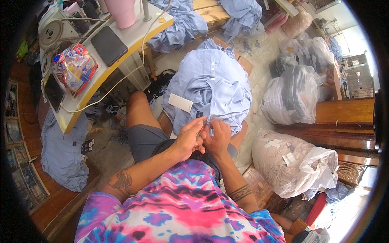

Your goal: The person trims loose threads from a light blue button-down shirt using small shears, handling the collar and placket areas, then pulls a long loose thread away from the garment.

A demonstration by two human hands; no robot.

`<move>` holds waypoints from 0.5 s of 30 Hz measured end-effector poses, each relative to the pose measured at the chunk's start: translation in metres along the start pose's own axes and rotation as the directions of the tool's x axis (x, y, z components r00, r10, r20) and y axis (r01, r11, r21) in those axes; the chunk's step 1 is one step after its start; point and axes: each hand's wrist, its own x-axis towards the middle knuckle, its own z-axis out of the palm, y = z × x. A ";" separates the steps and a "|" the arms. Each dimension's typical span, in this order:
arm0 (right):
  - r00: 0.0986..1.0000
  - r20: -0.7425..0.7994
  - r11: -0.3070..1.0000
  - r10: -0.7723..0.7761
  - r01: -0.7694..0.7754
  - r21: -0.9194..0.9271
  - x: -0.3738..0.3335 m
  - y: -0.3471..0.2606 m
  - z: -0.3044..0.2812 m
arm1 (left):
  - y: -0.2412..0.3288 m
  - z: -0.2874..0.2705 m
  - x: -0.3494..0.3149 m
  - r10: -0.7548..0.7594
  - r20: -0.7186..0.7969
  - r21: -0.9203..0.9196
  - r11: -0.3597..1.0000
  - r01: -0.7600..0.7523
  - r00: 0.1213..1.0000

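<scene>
A heap of light blue shirts with small white buttons rests before me, between my knees. My left hand is closed at the heap's near edge, with a small dark thing partly hidden in its fingers. Beside it, almost touching, my right hand pinches the edge of the light blue cloth. Just beyond my fingertips a small dark label shows on the cloth. A blank white card tag lies on the fabric to the left.
To the left stands a yellow-edged table with a phone-like dark slab, a colourful plastic packet and a pink cup. A white cable hangs off it. Stuffed clear bags and a beige bundle sit at right.
</scene>
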 end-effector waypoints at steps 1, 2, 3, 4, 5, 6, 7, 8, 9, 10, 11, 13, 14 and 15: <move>1.000 -0.003 1.000 0.002 -0.002 0.000 0.000 0.000 0.000 | 0.000 0.000 0.000 0.000 0.001 0.002 1.000 0.000 1.000; 1.000 -0.005 1.000 0.002 -0.002 0.001 -0.001 0.000 0.002 | -0.001 -0.001 -0.001 0.001 0.000 0.004 1.000 -0.001 1.000; 1.000 -0.006 1.000 0.003 -0.003 0.002 -0.001 0.000 0.002 | -0.001 -0.001 -0.001 0.007 0.002 0.000 1.000 -0.007 1.000; 1.000 0.001 1.000 0.004 -0.004 0.003 -0.001 0.000 0.002 | -0.002 -0.002 -0.001 0.013 0.005 -0.004 1.000 -0.013 1.000; 1.000 0.006 1.000 0.004 -0.004 0.006 0.000 -0.001 0.002 | -0.002 -0.003 -0.001 0.021 0.008 -0.007 1.000 -0.021 1.000; 1.000 0.012 1.000 0.003 -0.003 0.008 0.000 -0.001 0.001 | -0.002 -0.003 0.000 0.032 0.015 -0.009 0.999 -0.032 0.999; 1.000 0.012 1.000 -0.010 0.010 0.010 0.000 -0.001 0.002 | -0.002 -0.002 0.001 0.043 0.022 -0.011 0.999 -0.043 0.999; 1.000 0.013 1.000 -0.021 0.021 0.009 0.000 -0.001 0.002 | -0.001 -0.002 0.002 0.052 0.030 -0.013 0.999 -0.052 0.998; 0.999 0.014 0.999 -0.032 0.032 0.008 -0.001 -0.001 0.002 | 0.000 -0.002 0.003 0.047 0.029 -0.007 0.999 -0.047 0.998; 0.999 0.008 0.999 -0.037 0.037 0.009 -0.001 0.000 0.002 | 0.002 -0.001 0.004 0.042 0.028 -0.001 0.999 -0.042 0.999; 0.999 0.003 0.999 -0.040 0.040 0.010 -0.001 0.000 0.002 | 0.002 -0.001 0.005 0.037 0.025 0.005 0.999 -0.037 0.999; 1.000 0.005 1.000 -0.023 0.023 0.011 -0.001 0.001 0.002 | 0.003 0.001 0.004 0.033 0.012 0.021 0.999 -0.033 0.999; 1.000 0.011 1.000 -0.003 0.003 0.010 -0.001 0.000 0.002 | 0.003 0.001 0.003 0.031 0.005 0.030 0.999 -0.032 0.999; 1.000 0.017 1.000 0.017 -0.017 0.010 -0.001 0.000 0.002 | 0.003 0.002 0.003 0.041 0.007 0.039 0.998 -0.041 0.999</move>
